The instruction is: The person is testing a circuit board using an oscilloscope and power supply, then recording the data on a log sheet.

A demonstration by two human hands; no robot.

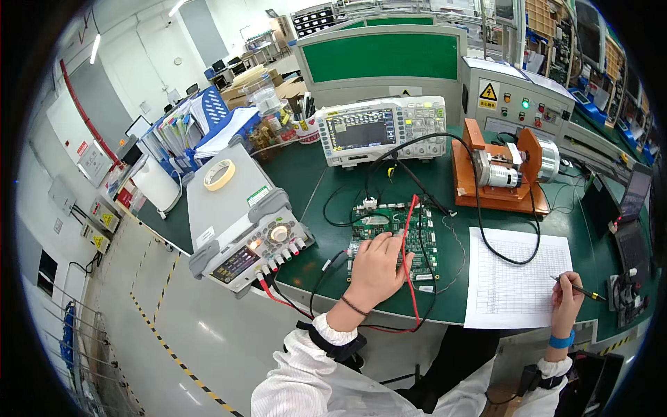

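Observation:
A green circuit board [434,240] packed with small parts lies on the bench in front of me. My left hand [379,267] rests palm down over its lower left part, fingers stretched out and hiding what is beneath. A red test lead [415,299] runs across the board right beside that hand's fingers. In my right hand [567,299] I hold a dark pen [590,295] with a yellow band. That hand is at the right edge of a printed table sheet [514,278], which lies to the right of the board.
Left of the board stands a bench power supply [243,254] with a tape roll [219,175] on top. Behind the board is an oscilloscope [382,132]. A motor on an orange stand [497,174] sits at the back right, its black cable [507,260] looping over the sheet. A laptop [629,243] stands far right.

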